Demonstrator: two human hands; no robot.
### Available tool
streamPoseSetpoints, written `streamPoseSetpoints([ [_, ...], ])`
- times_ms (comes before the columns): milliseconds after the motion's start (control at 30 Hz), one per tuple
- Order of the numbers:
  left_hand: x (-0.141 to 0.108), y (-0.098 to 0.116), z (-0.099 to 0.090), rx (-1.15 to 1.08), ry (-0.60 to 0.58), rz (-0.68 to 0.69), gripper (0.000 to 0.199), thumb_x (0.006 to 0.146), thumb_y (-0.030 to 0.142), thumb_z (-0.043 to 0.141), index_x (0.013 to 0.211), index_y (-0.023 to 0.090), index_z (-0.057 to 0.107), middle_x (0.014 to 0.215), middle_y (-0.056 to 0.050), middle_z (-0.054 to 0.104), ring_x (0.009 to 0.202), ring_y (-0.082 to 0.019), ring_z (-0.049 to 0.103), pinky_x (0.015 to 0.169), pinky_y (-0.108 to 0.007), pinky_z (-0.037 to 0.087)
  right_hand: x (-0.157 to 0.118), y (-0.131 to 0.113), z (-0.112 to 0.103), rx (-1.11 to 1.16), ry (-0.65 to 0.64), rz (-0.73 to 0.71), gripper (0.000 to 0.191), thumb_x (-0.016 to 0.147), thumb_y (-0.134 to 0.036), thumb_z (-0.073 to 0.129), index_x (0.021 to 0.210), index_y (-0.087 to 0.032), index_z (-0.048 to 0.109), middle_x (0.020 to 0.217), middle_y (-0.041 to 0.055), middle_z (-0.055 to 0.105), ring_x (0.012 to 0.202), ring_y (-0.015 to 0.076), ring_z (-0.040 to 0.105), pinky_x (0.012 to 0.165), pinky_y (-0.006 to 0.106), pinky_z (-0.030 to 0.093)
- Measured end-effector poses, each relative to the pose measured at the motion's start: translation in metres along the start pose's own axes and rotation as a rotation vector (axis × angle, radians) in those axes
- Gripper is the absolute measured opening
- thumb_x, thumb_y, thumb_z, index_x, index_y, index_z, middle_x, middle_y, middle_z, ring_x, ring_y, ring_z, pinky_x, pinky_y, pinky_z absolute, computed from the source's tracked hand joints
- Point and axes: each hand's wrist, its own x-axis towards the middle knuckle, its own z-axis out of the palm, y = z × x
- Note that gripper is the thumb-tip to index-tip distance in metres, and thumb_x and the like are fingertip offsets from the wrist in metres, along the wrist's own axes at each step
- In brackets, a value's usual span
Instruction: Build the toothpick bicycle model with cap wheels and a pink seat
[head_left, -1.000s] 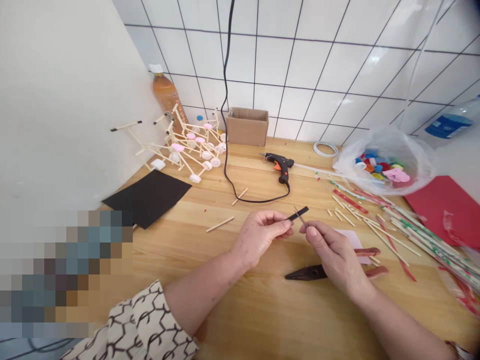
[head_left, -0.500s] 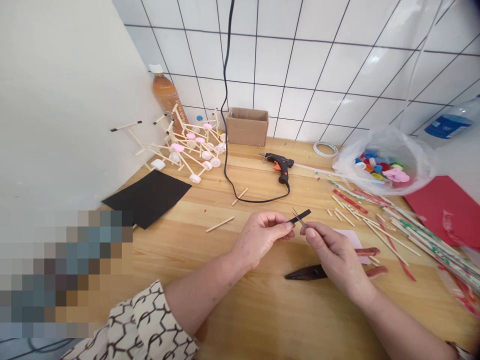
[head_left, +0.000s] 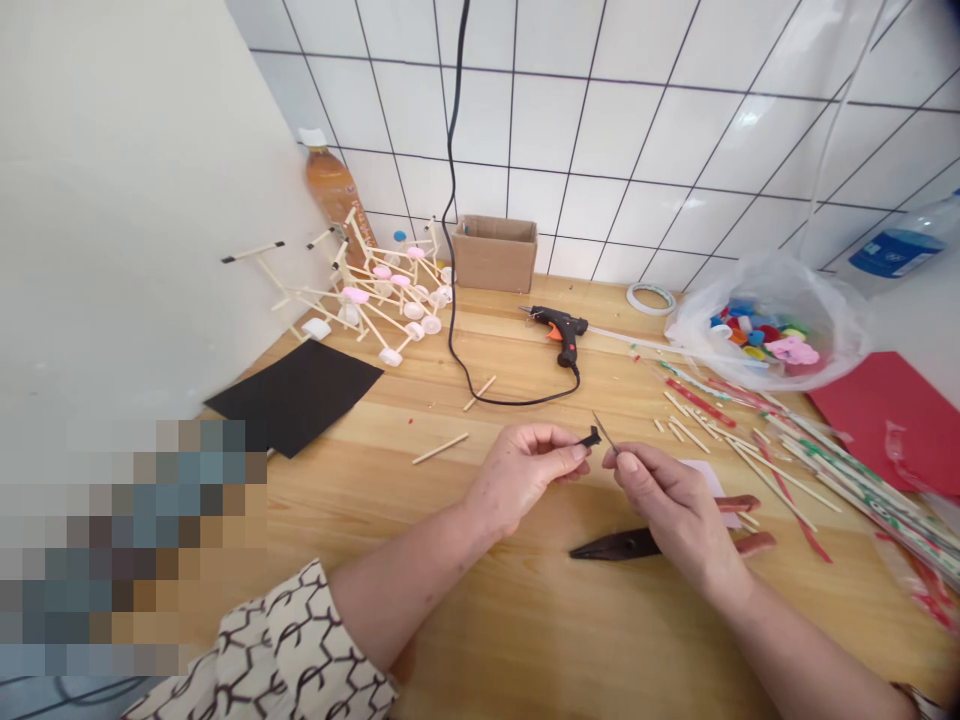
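My left hand (head_left: pixel 529 470) pinches a short black strip (head_left: pixel 589 438) between thumb and fingers. The strip's free end looks bent or folded. In my right hand (head_left: pixel 671 505) are small pointed scissors (head_left: pixel 604 432), their thin blades together and their handles hidden by my fingers. The blade tips stand just right of the strip, apart from it. Under my right hand lies a pair of pliers (head_left: pixel 611 545) with reddish handles, partly covered. A black sheet (head_left: pixel 296 395) with a cut-away corner rests on the wooden table (head_left: pixel 495 620) at the left.
A black glue gun (head_left: pixel 564 330) and its cord lie beyond my hands. Stick models (head_left: pixel 367 290), a drink bottle (head_left: pixel 330 190) and a cardboard box (head_left: pixel 493 255) stand behind. Rightward are a tape roll (head_left: pixel 650 298), a bag of caps (head_left: pixel 765 330), loose sticks (head_left: pixel 739 450) and a red sheet (head_left: pixel 892 420).
The scissors' blades, spread across the black strip before, have closed and moved slightly right off it. The strip's straight projecting end now appears shorter and bent. My left hand has stayed put.
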Motion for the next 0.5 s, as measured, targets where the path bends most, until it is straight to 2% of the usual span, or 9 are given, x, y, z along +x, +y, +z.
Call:
streamPoseSetpoints([
  [133,0.000,-0.002,0.001,-0.010,-0.010,-0.034,0.013,0.065,0.024,0.071,0.065,0.012,0.066,0.060,-0.001,0.063,0.058,-0.008,0.054,0.063,-0.022,0.041,-0.002,-0.003,0.000,0.096,0.001,0.026,0.031,0.083,-0.048,0.048,0.088,-0.019,0.058,0.062,-0.0017,0.051,0.053,0.0118,0.044,0.047,0.022,0.036],
  [267,-0.001,-0.006,0.002,0.006,-0.095,-0.087,0.017,0.061,0.027,0.074,0.065,0.012,0.067,0.060,0.000,0.062,0.058,-0.008,0.053,0.064,-0.023,0.042,-0.001,-0.009,0.001,-0.020,0.021,0.007,0.023,0.080,-0.041,0.054,0.077,-0.019,0.056,0.065,-0.0002,0.056,0.060,0.0137,0.051,0.054,0.023,0.042],
  [367,-0.001,-0.007,0.003,0.039,-0.157,-0.152,0.023,0.061,0.033,0.074,0.068,0.011,0.068,0.061,-0.002,0.064,0.058,-0.010,0.055,0.064,-0.025,0.043,0.000,-0.010,0.002,-0.061,0.042,-0.018,0.022,0.083,-0.037,0.050,0.071,-0.019,0.053,0.058,-0.0023,0.050,0.055,0.0118,0.047,0.051,0.022,0.039],
  [500,0.000,-0.004,0.003,0.026,-0.126,-0.162,0.033,0.068,0.043,0.065,0.072,0.011,0.069,0.064,-0.006,0.067,0.060,-0.013,0.059,0.065,-0.027,0.044,0.001,-0.005,0.000,0.004,0.048,0.026,0.022,0.084,-0.038,0.048,0.074,-0.019,0.054,0.056,-0.0044,0.044,0.048,0.0092,0.038,0.044,0.021,0.032],
])
